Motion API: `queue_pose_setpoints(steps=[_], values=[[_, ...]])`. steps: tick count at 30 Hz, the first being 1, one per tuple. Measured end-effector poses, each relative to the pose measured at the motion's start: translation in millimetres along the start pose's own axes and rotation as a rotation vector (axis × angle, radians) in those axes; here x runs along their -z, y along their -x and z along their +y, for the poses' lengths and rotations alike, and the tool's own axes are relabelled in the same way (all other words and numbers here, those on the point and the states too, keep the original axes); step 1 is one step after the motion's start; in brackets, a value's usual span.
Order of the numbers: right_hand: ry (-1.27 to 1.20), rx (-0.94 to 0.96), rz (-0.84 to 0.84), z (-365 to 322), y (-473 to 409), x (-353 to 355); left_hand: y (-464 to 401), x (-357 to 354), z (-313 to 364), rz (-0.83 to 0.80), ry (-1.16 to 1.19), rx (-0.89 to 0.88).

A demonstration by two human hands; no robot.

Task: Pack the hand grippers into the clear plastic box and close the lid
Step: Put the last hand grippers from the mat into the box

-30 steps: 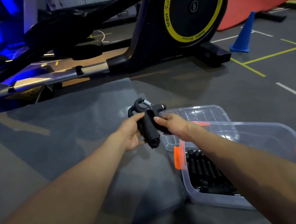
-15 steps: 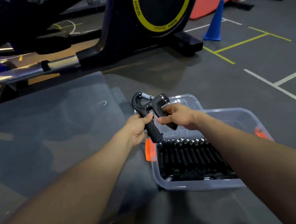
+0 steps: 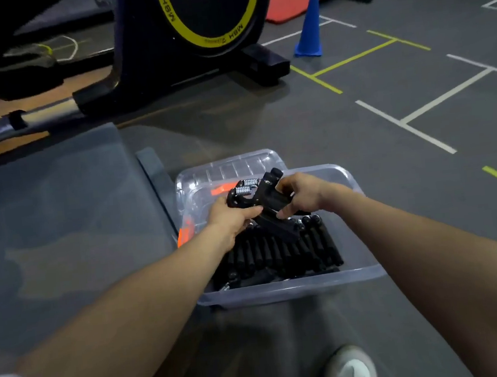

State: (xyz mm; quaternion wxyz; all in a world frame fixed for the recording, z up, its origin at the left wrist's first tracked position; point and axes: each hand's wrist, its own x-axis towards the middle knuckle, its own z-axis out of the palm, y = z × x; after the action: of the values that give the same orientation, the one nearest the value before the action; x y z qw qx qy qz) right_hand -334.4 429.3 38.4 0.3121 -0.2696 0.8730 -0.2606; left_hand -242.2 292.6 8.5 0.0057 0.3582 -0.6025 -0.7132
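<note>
Holding hand gripper (image 3: pixel 268 197) near "MBH" flywheel (image 3: pixel 213 7).

Hand gripper (image 3: pixel 265 200): lower handle ends covered by the left hand (image 3: pixel 233 217) and right hand (image 3: pixel 304 194); palms and most fingertips out of sight. Packed hand grippers (image 3: pixel 281 251) in the clear plastic box (image 3: pixel 291 289): too dark and close-set to count, far ends hidden under the hands. Lid (image 3: pixel 229 167) behind the box: mostly screened by the box wall. Exercise machine (image 3: pixel 194 34): top cut off by the upper edge. White shoe (image 3: pixel 349 371): cropped at the bottom edge. Flywheel lettering: partly legible only.
</note>
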Motion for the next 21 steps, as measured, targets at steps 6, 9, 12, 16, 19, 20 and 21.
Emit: queue_pose_setpoints(steps=[6, 9, 12, 16, 19, 20, 21], values=[[0.070, -0.015, 0.004, 14.0, 18.8, 17.8, 12.6, -29.1, 17.0, 0.051, -0.272, -0.102], [0.067, -0.042, 0.014, 17.5, 23.6, 17.9, 5.1, -31.6, 11.8, -0.021, -0.296, -0.107], [0.107, -0.062, -0.007, 26.4, 24.6, 12.9, -6.4, -31.6, 0.5, -0.081, -0.444, -0.134], [0.170, -0.117, -0.067, 38.1, 14.0, 11.7, -25.4, -34.2, -4.8, -0.167, -0.740, -0.244], [0.270, -0.128, -0.120, 40.1, 5.3, 10.4, -35.7, -30.0, -15.0, -0.193, -0.751, -0.258], [0.289, -0.122, -0.127, 41.6, 3.1, 8.6, -37.6, -28.3, -19.3, -0.198, -0.735, -0.248], [0.297, -0.115, -0.130, 43.5, 1.1, 6.2, -39.7, -26.7, -23.7, -0.204, -0.725, -0.239]])
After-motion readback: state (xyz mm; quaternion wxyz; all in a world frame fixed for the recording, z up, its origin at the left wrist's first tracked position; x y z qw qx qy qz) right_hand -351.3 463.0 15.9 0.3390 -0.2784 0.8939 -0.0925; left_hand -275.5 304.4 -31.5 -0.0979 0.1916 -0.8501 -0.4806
